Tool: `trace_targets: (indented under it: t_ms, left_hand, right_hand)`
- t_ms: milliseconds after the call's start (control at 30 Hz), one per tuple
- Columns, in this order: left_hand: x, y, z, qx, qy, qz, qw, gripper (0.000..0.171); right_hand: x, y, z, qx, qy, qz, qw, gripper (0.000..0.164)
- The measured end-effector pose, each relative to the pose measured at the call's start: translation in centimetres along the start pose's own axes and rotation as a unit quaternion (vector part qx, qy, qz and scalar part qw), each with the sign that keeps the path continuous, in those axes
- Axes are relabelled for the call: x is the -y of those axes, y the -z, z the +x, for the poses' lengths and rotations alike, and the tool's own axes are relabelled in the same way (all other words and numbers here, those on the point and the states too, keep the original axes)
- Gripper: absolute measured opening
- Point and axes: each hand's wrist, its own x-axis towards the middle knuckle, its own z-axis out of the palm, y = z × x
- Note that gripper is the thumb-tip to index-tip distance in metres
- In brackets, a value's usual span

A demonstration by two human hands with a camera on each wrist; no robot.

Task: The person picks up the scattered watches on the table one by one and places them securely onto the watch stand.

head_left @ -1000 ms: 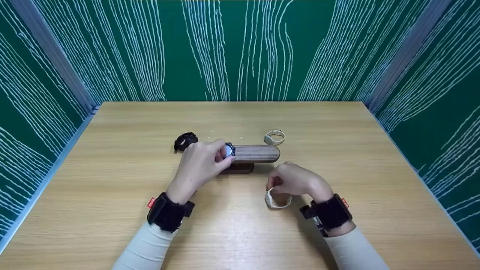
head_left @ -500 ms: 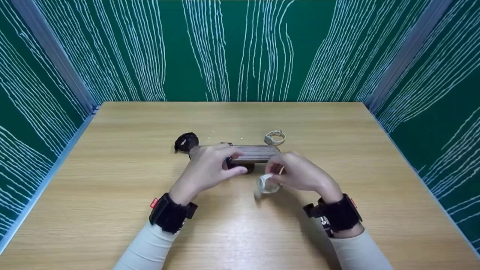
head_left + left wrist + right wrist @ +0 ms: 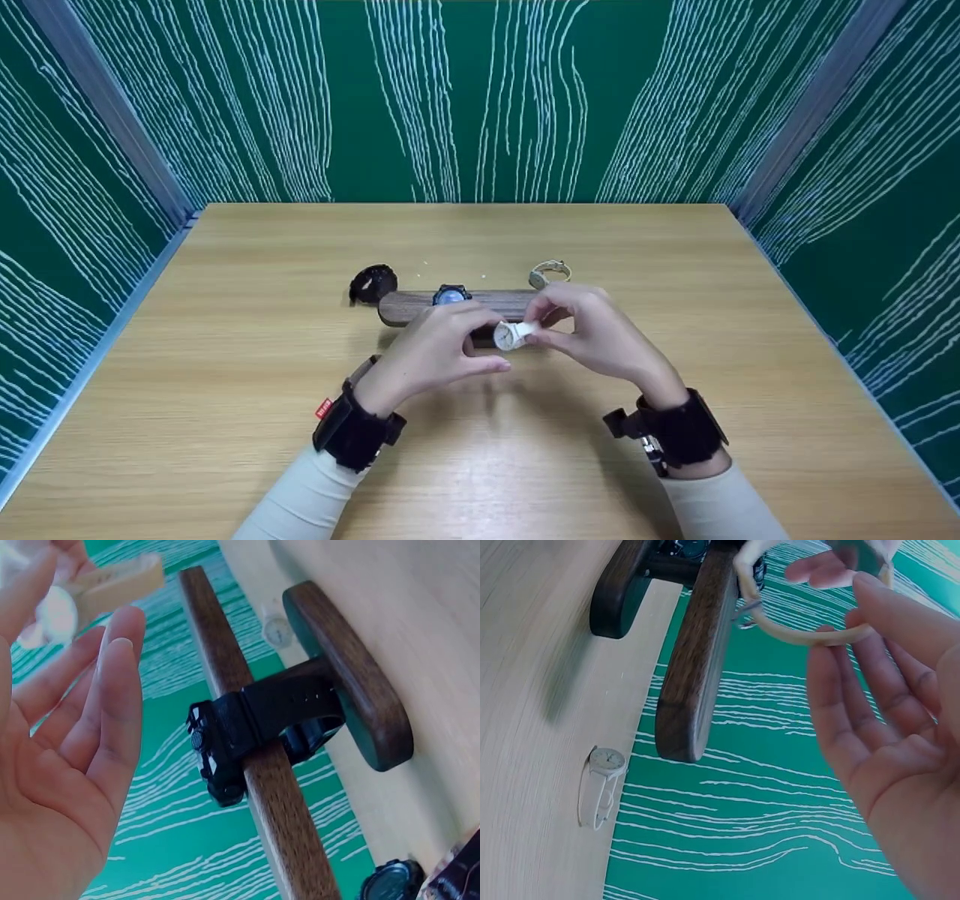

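My right hand [image 3: 600, 334] pinches the pale strap of a white wristwatch [image 3: 510, 336] between thumb and fingers, its round face turned toward the left hand. In the right wrist view the strap [image 3: 795, 636] hangs as an open loop from those fingers. My left hand [image 3: 442, 349] is close by, thumb and fingers apart, fingertips right at the watch face. Behind both hands stands a dark wooden watch stand [image 3: 409, 306] with a horizontal bar. A black wristwatch [image 3: 225, 735] is strapped round that bar, its band hanging below it.
Another white watch [image 3: 604, 772] lies on the table behind the stand's right end. A dark watch bundle [image 3: 373, 285] sits behind its left end; the left wrist view shows a black watch [image 3: 390, 883] there. Green patterned walls enclose the wooden table [image 3: 187, 315].
The right hand has lifted the white watch off the table and brought it up and left. The left hand has let go of the black watch on the bar and moved toward the white one.
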Motion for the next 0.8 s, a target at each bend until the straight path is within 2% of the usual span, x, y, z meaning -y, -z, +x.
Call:
trace_targets:
  t_ms: [167, 333, 600, 800]
  left_hand:
    - [0.04, -0.16, 0.14, -0.023, 0.002, -0.017, 0.9996, 0.038]
    - [0.00, 0.01, 0.21, -0.052, -0.002, -0.033, 0.9981, 0.021]
    - [-0.08, 0.39, 0.19, -0.061, 0.011, -0.063, 0.9961, 0.021]
    - [0.06, 0.55, 0.24, -0.069, 0.006, -0.078, 0.9946, 0.020]
  right_hand:
    - [0.17, -0.06, 0.07, -0.026, 0.007, 0.017, 0.999, 0.023]
    - [0.00, -0.20, 0.10, -0.025, -0.004, 0.017, 1.000, 0.025]
    - [-0.24, -0.22, 0.05, -0.013, -0.019, 0.007, 1.000, 0.023]
    - [-0.20, -0.19, 0.07, 0.018, -0.025, 0.002, 1.000, 0.022]
